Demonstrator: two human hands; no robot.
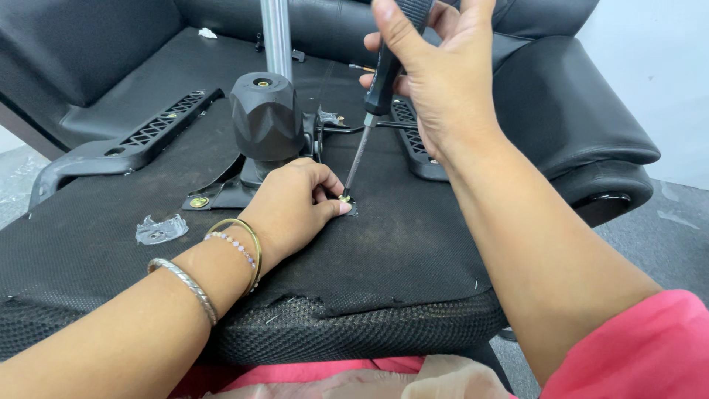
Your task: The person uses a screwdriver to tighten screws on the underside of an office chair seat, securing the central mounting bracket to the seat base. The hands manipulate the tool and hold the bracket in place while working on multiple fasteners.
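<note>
An office chair lies upside down, and its black fabric seat underside (pixel 384 251) faces me. My right hand (pixel 436 70) grips a black-handled screwdriver (pixel 377 89) held nearly upright. Its tip rests on a brass screw (pixel 345 198) at the corner of the black metal seat mechanism (pixel 266 118). My left hand (pixel 295 210) lies on the fabric and pinches at that screw with thumb and fingertips. Bangles circle my left wrist. A chrome gas-lift column (pixel 277 37) rises from the mechanism.
Two black plastic armrest brackets (pixel 140 140) (pixel 413 148) lie either side of the mechanism. Another brass screw (pixel 199 202) sits at the plate's left corner. A scrap of clear plastic (pixel 159 230) lies on the fabric. The chair's black leather back (pixel 569 111) fills the rear.
</note>
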